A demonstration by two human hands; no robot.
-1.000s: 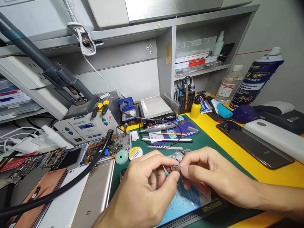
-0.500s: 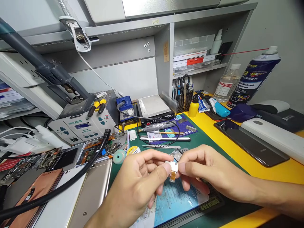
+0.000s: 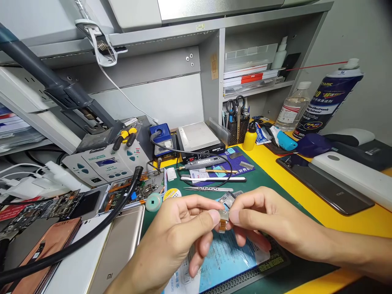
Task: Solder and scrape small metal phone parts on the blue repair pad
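My left hand point(image 3: 176, 241) and my right hand point(image 3: 269, 224) meet above the green work mat point(image 3: 269, 179). Between their fingertips they pinch a small metal phone part point(image 3: 223, 218) with a short orange flex tail hanging down. Under the hands lies a blue printed sheet point(image 3: 220, 261). Just behind the part sits another small metal module point(image 3: 227, 199). Tweezers point(image 3: 208, 189) and a white-handled tool point(image 3: 212, 179) lie farther back on the mat.
Phones and back covers point(image 3: 113, 249) lie at the left under a thick black hose point(image 3: 79, 241). A rework station point(image 3: 105, 161) and a hot plate point(image 3: 199, 139) stand behind. At the right are a spray can point(image 3: 329, 102), a bottle point(image 3: 289, 110) and a dark phone point(image 3: 324, 185).
The hands turned the small part, so its orange flex tail now hangs in view. The left hand's lower fingers have uncurled. The view shifted slightly.
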